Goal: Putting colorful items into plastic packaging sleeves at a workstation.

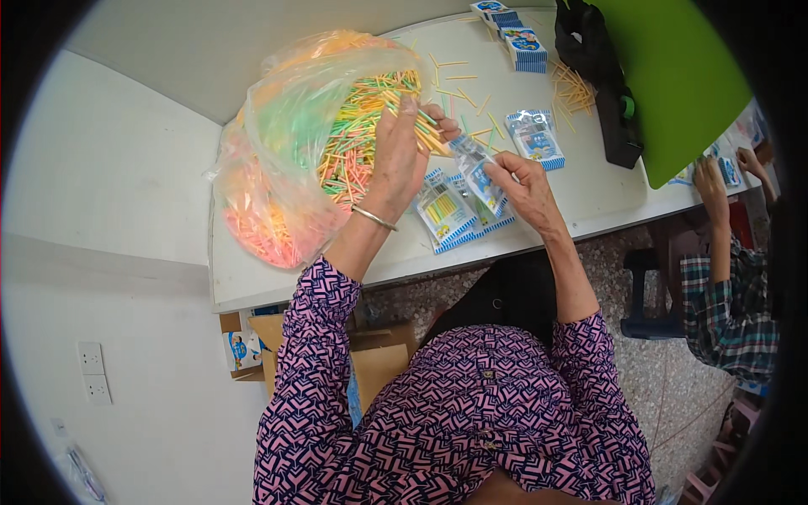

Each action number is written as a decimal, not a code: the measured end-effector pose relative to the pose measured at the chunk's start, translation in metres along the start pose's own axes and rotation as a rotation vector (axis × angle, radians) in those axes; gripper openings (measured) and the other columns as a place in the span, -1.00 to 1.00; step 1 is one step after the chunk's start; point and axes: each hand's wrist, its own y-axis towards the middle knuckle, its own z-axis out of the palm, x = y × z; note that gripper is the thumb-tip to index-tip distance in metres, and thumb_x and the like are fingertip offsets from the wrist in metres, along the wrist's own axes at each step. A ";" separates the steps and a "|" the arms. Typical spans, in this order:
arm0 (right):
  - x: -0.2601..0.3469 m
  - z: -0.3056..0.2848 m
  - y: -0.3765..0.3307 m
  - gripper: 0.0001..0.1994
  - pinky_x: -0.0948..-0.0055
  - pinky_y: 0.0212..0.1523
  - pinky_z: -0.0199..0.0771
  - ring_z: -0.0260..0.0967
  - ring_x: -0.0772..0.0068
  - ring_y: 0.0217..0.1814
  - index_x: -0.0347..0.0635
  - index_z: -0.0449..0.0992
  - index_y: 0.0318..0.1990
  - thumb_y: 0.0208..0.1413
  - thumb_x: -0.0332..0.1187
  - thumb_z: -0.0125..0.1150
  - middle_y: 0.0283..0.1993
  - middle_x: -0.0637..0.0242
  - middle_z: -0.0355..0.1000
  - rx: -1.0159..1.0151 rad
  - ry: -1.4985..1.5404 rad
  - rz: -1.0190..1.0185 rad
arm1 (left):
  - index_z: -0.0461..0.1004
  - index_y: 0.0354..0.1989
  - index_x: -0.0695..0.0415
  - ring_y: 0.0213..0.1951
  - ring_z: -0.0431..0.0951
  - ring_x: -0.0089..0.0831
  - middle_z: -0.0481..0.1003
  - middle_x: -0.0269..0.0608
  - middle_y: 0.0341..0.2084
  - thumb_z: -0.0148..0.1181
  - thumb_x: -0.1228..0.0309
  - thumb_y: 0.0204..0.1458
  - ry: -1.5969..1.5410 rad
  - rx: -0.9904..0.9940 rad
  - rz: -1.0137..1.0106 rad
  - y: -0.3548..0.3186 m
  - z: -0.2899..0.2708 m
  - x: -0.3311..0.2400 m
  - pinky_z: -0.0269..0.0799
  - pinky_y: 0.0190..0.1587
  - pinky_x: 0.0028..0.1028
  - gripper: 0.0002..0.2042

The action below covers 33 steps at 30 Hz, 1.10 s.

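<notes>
White walls meet at a corner behind a white desk (252, 278), with speckled stone floor under it and cardboard boxes (370, 353) tucked below the near edge.

From the head view, a large clear plastic bag (278, 160) lies on the desk just left of the left hand (400, 160). It is stuffed with thin sticks (358, 135) in pink, orange, green and yellow, and its mouth gapes toward the hand. The left hand reaches into that mouth, palm down, fingers curled around a small bunch of sticks, with a metal bangle (374, 218) on the wrist and a patterned purple sleeve behind it. The right hand (526, 189) sits just right of the left, pinching a small clear packet (475, 172) with blue-and-white print between thumb and fingers; the packet tilts up toward the left hand. Directly below both hands, more such packets (450, 215) lie flat, holding yellow and green sticks. Another filled packet (534, 135) rests beyond the right hand, and loose yellow sticks (576, 88) are scattered farther out. Stacked packets (518, 42) stand at the far edge of the desk. A green board (682, 84) and a black bag (606, 84) lie far right of the right hand, where another person's hand (711, 181) in a plaid sleeve works at the desk.
</notes>
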 end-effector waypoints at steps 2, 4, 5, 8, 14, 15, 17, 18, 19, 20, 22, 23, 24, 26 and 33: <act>-0.003 -0.002 0.000 -0.76 0.69 -0.50 0.06 0.07 0.79 -0.50 -0.30 0.48 -0.42 0.13 -0.27 0.10 -0.56 0.60 0.26 0.028 0.022 0.027 | 0.18 -0.26 0.15 -0.41 0.51 -0.30 0.41 -0.15 -0.45 -0.15 0.26 0.22 0.025 -0.027 -0.012 -0.003 -0.001 0.003 0.53 -0.28 -0.28 -0.80; -0.004 -0.004 -0.001 -0.75 0.69 -0.50 0.06 0.07 0.80 -0.50 -0.31 0.48 -0.42 0.13 -0.27 0.10 -0.56 0.60 0.26 0.058 0.042 0.057 | 0.19 -0.26 0.16 -0.41 0.51 -0.31 0.41 -0.15 -0.45 -0.15 0.27 0.22 0.021 -0.054 0.012 -0.001 -0.003 0.001 0.53 -0.27 -0.27 -0.80; -0.002 -0.004 -0.003 -0.75 0.69 -0.50 0.06 0.07 0.80 -0.50 -0.30 0.49 -0.43 0.14 -0.28 0.10 -0.56 0.60 0.26 0.074 0.103 0.067 | 0.19 -0.26 0.16 -0.41 0.51 -0.31 0.41 -0.15 -0.45 -0.15 0.27 0.22 0.019 -0.081 0.037 0.000 -0.003 -0.001 0.53 -0.27 -0.27 -0.80; -0.004 -0.006 -0.005 -0.76 0.70 -0.49 0.07 0.06 0.81 -0.49 -0.29 0.48 -0.44 0.15 -0.29 0.08 -0.55 0.60 0.26 0.104 0.189 0.092 | 0.18 -0.25 0.17 -0.40 0.51 -0.31 0.40 -0.15 -0.43 -0.15 0.27 0.22 -0.014 -0.076 0.064 0.002 0.000 -0.007 0.53 -0.26 -0.26 -0.80; -0.005 -0.004 -0.005 -0.77 0.71 -0.46 0.08 0.06 0.81 -0.46 -0.28 0.44 -0.47 0.16 -0.31 0.07 -0.54 0.61 0.21 0.134 0.222 0.099 | 0.15 -0.22 0.19 -0.37 0.51 -0.30 0.40 -0.12 -0.40 -0.18 0.27 0.23 0.042 -0.037 0.032 -0.007 0.009 -0.003 0.53 -0.23 -0.28 -0.78; -0.007 -0.004 -0.005 -0.77 0.71 -0.45 0.08 0.06 0.80 -0.46 -0.28 0.43 -0.47 0.16 -0.32 0.07 -0.54 0.61 0.19 0.136 0.200 0.069 | 0.15 -0.22 0.19 -0.37 0.51 -0.30 0.40 -0.12 -0.40 -0.18 0.27 0.23 0.041 -0.038 0.032 -0.008 0.009 0.000 0.53 -0.23 -0.28 -0.78; -0.007 -0.003 -0.005 -0.77 0.70 -0.45 0.08 0.06 0.79 -0.46 -0.29 0.42 -0.47 0.16 -0.33 0.07 -0.54 0.60 0.19 0.128 0.186 0.047 | 0.14 -0.21 0.19 -0.36 0.53 -0.30 0.40 -0.11 -0.40 -0.19 0.27 0.23 0.047 -0.054 0.018 -0.009 0.010 0.006 0.52 -0.24 -0.33 -0.79; -0.007 -0.003 -0.005 -0.77 0.70 -0.45 0.08 0.06 0.78 -0.46 -0.30 0.42 -0.47 0.16 -0.33 0.06 -0.54 0.59 0.19 0.120 0.173 0.024 | 0.14 -0.21 0.19 -0.36 0.53 -0.30 0.40 -0.11 -0.40 -0.19 0.27 0.23 0.047 -0.054 0.017 -0.010 0.012 0.007 0.52 -0.24 -0.33 -0.79; -0.009 -0.003 -0.005 -0.77 0.70 -0.45 0.08 0.06 0.78 -0.46 -0.30 0.42 -0.47 0.16 -0.33 0.06 -0.54 0.59 0.19 0.120 0.173 0.024 | 0.14 -0.21 0.19 -0.35 0.53 -0.30 0.40 -0.11 -0.39 -0.20 0.28 0.23 0.080 -0.064 0.010 -0.011 0.015 0.008 0.51 -0.25 -0.36 -0.79; -0.012 -0.002 -0.005 -0.79 0.69 -0.43 0.14 0.13 0.76 -0.44 -0.32 0.47 -0.39 0.14 -0.32 0.09 -0.50 0.54 0.27 0.116 0.154 0.008 | 0.13 -0.21 0.20 -0.34 0.54 -0.29 0.40 -0.10 -0.39 -0.21 0.28 0.24 0.113 -0.073 0.002 -0.012 0.017 0.009 0.51 -0.26 -0.39 -0.79; -0.011 -0.001 -0.005 -0.77 0.68 -0.41 0.20 0.21 0.74 -0.42 -0.35 0.52 -0.31 0.12 -0.31 0.11 -0.46 0.49 0.36 0.113 0.136 -0.008 | 0.13 -0.21 0.20 -0.33 0.54 -0.30 0.40 -0.10 -0.38 -0.21 0.28 0.24 0.127 -0.070 0.004 -0.014 0.017 0.014 0.50 -0.27 -0.41 -0.79; -0.010 0.000 -0.006 -0.78 0.68 -0.40 0.20 0.20 0.74 -0.42 -0.35 0.52 -0.31 0.13 -0.32 0.11 -0.46 0.49 0.36 0.104 0.152 0.001 | 0.13 -0.21 0.20 -0.31 0.54 -0.30 0.40 -0.10 -0.38 -0.22 0.28 0.24 0.141 -0.067 0.005 -0.015 0.017 0.017 0.49 -0.29 -0.44 -0.79; -0.010 0.000 -0.007 -0.79 0.69 -0.39 0.20 0.20 0.74 -0.41 -0.34 0.52 -0.31 0.13 -0.33 0.11 -0.46 0.50 0.36 0.095 0.168 0.010 | 0.13 -0.21 0.20 -0.31 0.54 -0.30 0.40 -0.10 -0.38 -0.22 0.28 0.24 0.142 -0.067 0.005 -0.018 0.018 0.019 0.49 -0.29 -0.44 -0.79; -0.010 0.000 -0.008 -0.79 0.69 -0.39 0.20 0.20 0.74 -0.41 -0.34 0.52 -0.30 0.13 -0.33 0.11 -0.45 0.50 0.36 0.104 0.186 0.036 | 0.13 -0.21 0.21 -0.30 0.54 -0.33 0.40 -0.12 -0.38 -0.23 0.28 0.25 0.176 -0.090 0.034 -0.024 0.020 0.023 0.49 -0.30 -0.45 -0.78; -0.014 0.001 -0.013 -0.79 0.69 -0.38 0.21 0.19 0.76 -0.39 -0.34 0.52 -0.28 0.15 -0.33 0.09 -0.44 0.51 0.36 0.076 0.217 0.049 | 0.16 -0.25 0.23 -0.29 0.52 -0.40 0.43 -0.11 -0.34 -0.24 0.29 0.25 0.100 -0.154 0.050 -0.035 0.025 0.030 0.48 -0.30 -0.48 -0.78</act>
